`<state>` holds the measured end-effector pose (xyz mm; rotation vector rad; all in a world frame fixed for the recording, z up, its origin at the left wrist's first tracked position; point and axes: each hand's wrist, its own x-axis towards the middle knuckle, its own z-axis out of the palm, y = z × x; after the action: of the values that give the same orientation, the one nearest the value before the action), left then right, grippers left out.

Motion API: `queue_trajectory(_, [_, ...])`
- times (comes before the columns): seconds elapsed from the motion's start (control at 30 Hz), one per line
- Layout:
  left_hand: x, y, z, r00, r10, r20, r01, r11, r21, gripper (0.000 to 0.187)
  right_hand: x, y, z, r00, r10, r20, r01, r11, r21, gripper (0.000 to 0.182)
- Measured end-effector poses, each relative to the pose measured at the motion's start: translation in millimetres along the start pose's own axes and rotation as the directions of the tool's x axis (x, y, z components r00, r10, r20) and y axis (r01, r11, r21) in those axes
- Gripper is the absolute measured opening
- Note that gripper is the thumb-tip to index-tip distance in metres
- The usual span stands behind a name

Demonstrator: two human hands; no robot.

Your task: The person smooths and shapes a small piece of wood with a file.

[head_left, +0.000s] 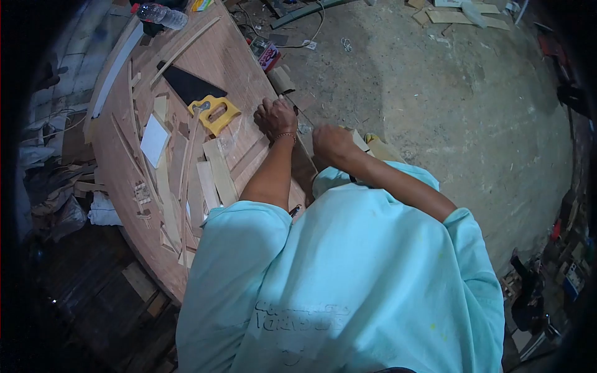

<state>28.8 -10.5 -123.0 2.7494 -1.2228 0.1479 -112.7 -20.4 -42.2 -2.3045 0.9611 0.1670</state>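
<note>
My left hand (275, 118), with a bracelet at the wrist, rests at the right edge of the plywood tabletop (245, 74). Its fingers are curled down, and whatever lies under them is hidden. Just off that edge, my right hand (333, 145) is closed in a fist; what it grips cannot be made out. A thin dark line (303, 114) runs between the two hands, too fine to name. Nearest to my left hand on the tabletop lies a handsaw (193, 87) with a black blade and yellow handle.
Wood strips (221, 168) and a white flat piece (155, 141) lie across the tabletop. A plastic bottle (163, 16) lies at its far end. Offcuts (460, 15) are on the concrete floor (472, 118), with clutter along the right wall. Cloths and bags (102, 208) are heaped at left.
</note>
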Motion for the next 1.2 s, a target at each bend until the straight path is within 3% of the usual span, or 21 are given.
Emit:
queue_trajectory(0.03, [-1.7,-0.4,-1.2,1.0,0.01,0.017,-0.01,1.0,0.001,0.034,4.5,1.2,4.9,0.99,-0.076,-0.121,0.08,0.996,0.025,0.02])
queue_trajectory(0.07, [1.0,1.1,-2.4,0.999,0.021,0.026,-0.021,1.0,-0.002,0.034,15.3,2.7,7.0,0.989,-0.074,-0.13,0.079,0.997,0.027,0.02])
queue_trajectory(0.13, [0.8,2.2,-2.1,0.999,0.018,0.036,-0.017,1.0,-0.003,0.034,32.7,-1.1,6.7,0.999,0.011,0.051,-0.014,0.998,0.068,0.019])
queue_trajectory(0.27, [1.8,2.2,-2.8,0.998,-0.065,0.024,0.065,0.998,-0.002,0.033,14.1,-5.7,0.5,0.997,-0.077,0.01,0.077,0.997,0.001,0.019])
queue_trajectory(0.33, [0.6,2.0,-1.1,0.999,-0.053,0.008,0.053,0.998,-0.015,0.033,-5.8,-9.7,-17.0,0.993,0.07,0.094,-0.068,0.997,-0.018,0.018])
queue_trajectory(0.43, [0.6,3.7,-5.3,0.998,-0.041,0.048,0.041,0.999,-0.001,0.033,-2.4,-6.5,-11.5,0.981,0.111,0.16,-0.119,0.992,0.042,0.02])
queue_trajectory(0.57, [4.2,1.8,-1.8,0.999,0.021,0.039,-0.022,0.999,0.025,0.031,24.8,-3.6,2.5,0.996,0.089,-0.005,-0.088,0.993,0.079,0.02])
queue_trajectory(0.63, [1.4,0.5,-2.5,0.999,0.005,0.053,-0.007,0.999,0.043,0.03,24.5,-9.7,-1.2,0.999,-0.006,0.049,0.006,1.0,-0.001,0.018])
queue_trajectory(0.77, [2.0,3.0,4.0,0.998,-0.06,-0.007,0.06,0.998,0.032,0.029,0.3,-4.7,-6.5,0.996,0.012,0.09,-0.011,1.0,-0.015,0.017])
queue_trajectory(0.87, [1.9,2.5,1.0,0.999,-0.041,-0.011,0.041,0.999,0.013,0.029,3.1,-1.8,-1.1,0.995,0.072,0.07,-0.073,0.997,0.0,0.017])
queue_trajectory(0.93, [-0.1,1.5,-1.3,1.0,-0.006,0.003,0.006,1.0,0.003,0.029,22.0,0.7,12.8,1.0,-0.002,0.003,0.001,0.999,0.036,0.018])
queue_trajectory(1.13, [3.3,0.0,6.1,1.0,-0.022,-0.013,0.022,1.0,0.013,0.03,12.4,-12.6,-7.4,0.994,0.097,0.054,-0.103,0.988,0.114,0.02])
queue_trajectory(1.2, [1.9,3.0,3.9,0.998,-0.057,-0.032,0.058,0.998,0.005,0.03,-1.1,-7.2,-7.9,0.992,0.109,0.065,-0.113,0.992,0.058,0.019])
